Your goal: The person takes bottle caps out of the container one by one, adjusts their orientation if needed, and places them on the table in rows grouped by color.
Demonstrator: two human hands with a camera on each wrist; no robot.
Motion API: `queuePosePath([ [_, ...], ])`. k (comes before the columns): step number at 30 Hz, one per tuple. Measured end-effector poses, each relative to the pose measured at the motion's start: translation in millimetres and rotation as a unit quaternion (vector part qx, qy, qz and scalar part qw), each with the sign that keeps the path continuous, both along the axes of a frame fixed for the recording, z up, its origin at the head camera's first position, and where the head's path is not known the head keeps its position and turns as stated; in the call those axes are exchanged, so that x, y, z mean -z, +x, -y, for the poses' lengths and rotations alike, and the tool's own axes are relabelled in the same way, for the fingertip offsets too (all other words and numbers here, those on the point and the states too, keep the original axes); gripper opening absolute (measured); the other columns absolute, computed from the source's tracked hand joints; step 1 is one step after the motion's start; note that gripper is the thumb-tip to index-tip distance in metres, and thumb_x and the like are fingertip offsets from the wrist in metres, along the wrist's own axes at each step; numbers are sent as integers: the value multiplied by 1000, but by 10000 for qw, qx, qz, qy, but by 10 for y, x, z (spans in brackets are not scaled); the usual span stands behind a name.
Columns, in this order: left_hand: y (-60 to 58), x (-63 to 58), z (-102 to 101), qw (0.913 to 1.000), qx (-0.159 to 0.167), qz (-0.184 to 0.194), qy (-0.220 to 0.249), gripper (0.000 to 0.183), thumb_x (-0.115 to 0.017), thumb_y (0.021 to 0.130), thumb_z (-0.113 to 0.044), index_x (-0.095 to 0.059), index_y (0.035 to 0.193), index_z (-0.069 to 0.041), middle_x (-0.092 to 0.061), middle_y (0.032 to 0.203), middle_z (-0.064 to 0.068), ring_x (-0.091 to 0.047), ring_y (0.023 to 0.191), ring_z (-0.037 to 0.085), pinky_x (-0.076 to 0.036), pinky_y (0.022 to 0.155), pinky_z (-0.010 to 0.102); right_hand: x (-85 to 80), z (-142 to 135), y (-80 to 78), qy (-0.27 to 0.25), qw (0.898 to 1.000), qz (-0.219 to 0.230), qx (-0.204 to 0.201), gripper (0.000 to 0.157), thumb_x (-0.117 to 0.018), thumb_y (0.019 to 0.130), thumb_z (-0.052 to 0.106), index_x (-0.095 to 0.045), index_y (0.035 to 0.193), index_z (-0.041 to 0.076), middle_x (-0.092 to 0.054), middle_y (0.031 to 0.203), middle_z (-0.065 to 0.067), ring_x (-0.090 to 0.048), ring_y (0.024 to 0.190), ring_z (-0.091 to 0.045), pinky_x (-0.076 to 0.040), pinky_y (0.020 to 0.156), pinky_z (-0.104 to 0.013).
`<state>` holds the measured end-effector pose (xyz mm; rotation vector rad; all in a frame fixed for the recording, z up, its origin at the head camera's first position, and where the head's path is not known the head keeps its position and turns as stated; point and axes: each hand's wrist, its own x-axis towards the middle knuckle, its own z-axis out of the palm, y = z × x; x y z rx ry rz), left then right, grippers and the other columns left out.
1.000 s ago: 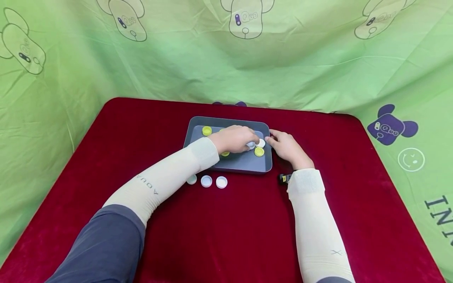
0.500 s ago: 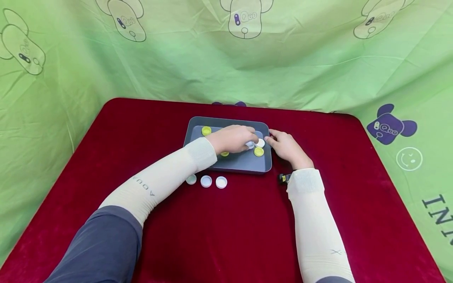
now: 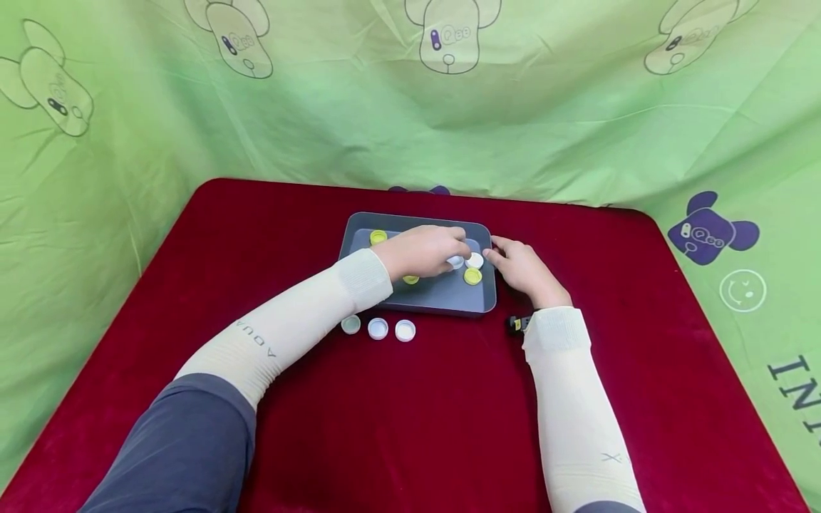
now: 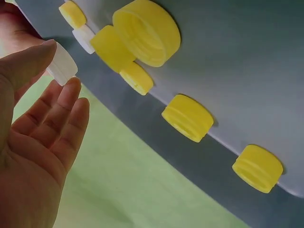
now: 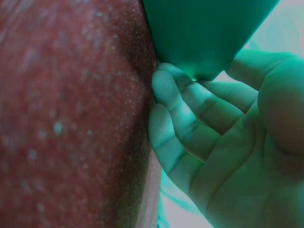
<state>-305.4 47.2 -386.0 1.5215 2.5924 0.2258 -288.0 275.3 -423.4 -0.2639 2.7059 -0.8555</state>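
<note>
A grey tray (image 3: 436, 293) holds several yellow and white bottle caps. Reaching into its right half, my left hand (image 3: 420, 253) pinches a white bottle cap (image 4: 62, 65) between thumb and fingers, seen best in the left wrist view. Another white cap (image 3: 474, 261) and a yellow cap (image 3: 472, 276) lie just right of those fingers. My forearm and hand hide part of the tray. At the tray's right end, my right hand (image 3: 524, 271) holds the wall, thumb at the rim and fingers outside. The right wrist view has these fingers low against the tray corner (image 5: 204, 42).
In front of the tray, a pale green cap (image 3: 350, 325) and two white caps (image 3: 391, 329) lie in a row on the red cloth (image 3: 436, 413). A small black device (image 3: 518, 324) sits by the right wrist. Green printed fabric (image 3: 359, 128) hangs behind the table.
Hardly anything differs: both hands keep their places at the tray, the left with the white bottle cap. The whole head view has shifted slightly.
</note>
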Motion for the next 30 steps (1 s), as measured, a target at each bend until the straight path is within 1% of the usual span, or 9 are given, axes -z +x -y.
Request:
queuePosePath([
  [4, 35, -44, 7, 10000, 48, -17, -9, 33, -72, 89, -14, -68, 122, -14, -56, 104, 4, -57, 91, 15, -48, 83, 27, -2, -5, 1, -21, 10000, 4, 37, 59, -45, 103, 33, -33, 150, 0, -40, 148, -20, -40, 133, -34, -31, 107, -52],
  [8, 79, -91, 29, 9999, 115, -19, -30, 33, -72, 89, -14, -68, 122, -13, -56, 105, 4, -58, 94, 15, -48, 84, 28, -3, -1, 7, -34, 9999, 122, 84, 60, -45, 103, 35, -31, 151, 1, -39, 149, -18, -39, 134, -33, -31, 107, -52],
  [13, 126, -147, 68, 9999, 107, -68, -54, 32, -72, 89, -15, -68, 121, -14, -56, 105, 4, -58, 94, 15, -49, 83, 28, -9, 10, 12, -58, 9999, 97, 92, 59, -46, 103, 34, -32, 151, 2, -40, 148, -18, -41, 132, -32, -32, 107, -51],
  [16, 140, -162, 85, 9998, 119, -155, -36, 31, -72, 89, -15, -69, 120, -14, -56, 104, 4, -58, 93, 14, -49, 82, 28, -17, 12, 17, -68, 9999, 75, 101, 58, -47, 103, 33, -34, 150, 1, -41, 147, -19, -43, 129, -33, -32, 107, -52],
  [21, 174, -172, 114, 9996, 178, -207, 31, 30, -72, 89, -15, -69, 119, -12, -56, 104, 4, -58, 91, 15, -49, 81, 28, -10, 6, 7, -37, 9999, 99, 117, 58, -46, 103, 32, -33, 150, 1, -40, 148, -19, -42, 131, -33, -32, 107, -52],
  [24, 209, -181, 135, 9996, 190, -208, 48, 29, -72, 89, -14, -69, 118, -12, -56, 104, 4, -58, 90, 15, -49, 79, 29, -3, 6, 2, 58, 10000, 20, 67, 58, -46, 103, 32, -33, 150, 0, -40, 148, -20, -41, 132, -34, -31, 107, -52],
  [30, 281, -215, 180, 9990, 221, -369, 74, 28, -71, 89, -14, -69, 117, -14, -56, 105, 3, -59, 88, 14, -50, 76, 28, -6, 14, 3, 104, 9999, -64, 3, 57, -45, 103, 31, -34, 149, -2, -40, 147, -22, -40, 133, -36, -31, 107, -52],
])
